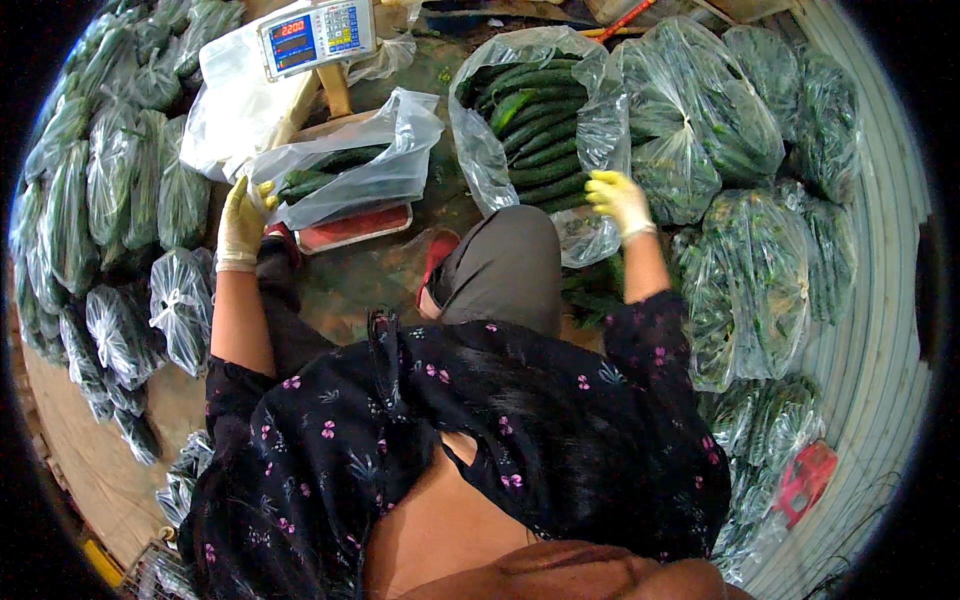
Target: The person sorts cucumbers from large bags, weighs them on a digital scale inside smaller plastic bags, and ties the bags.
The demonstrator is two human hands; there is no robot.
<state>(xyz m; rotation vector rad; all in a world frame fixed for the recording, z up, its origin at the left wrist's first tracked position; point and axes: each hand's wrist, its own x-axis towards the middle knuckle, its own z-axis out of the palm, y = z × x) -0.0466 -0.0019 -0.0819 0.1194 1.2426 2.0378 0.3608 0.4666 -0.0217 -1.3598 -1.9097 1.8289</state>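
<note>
Cucumbers (545,132) fill a big clear bag (478,165). Left of it, a small bag (405,150) has fewer. By the big bag, the right hand's (618,203) grip is loose and empty. The left hand (243,222) meets the small bag's edge; I cannot tell its grip.

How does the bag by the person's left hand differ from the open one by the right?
The left bag shows only a few cucumbers; the right bag shows a full stack. The left bag lies above a red tray; the right bag has none visible. Both are see-through plastic.
</note>
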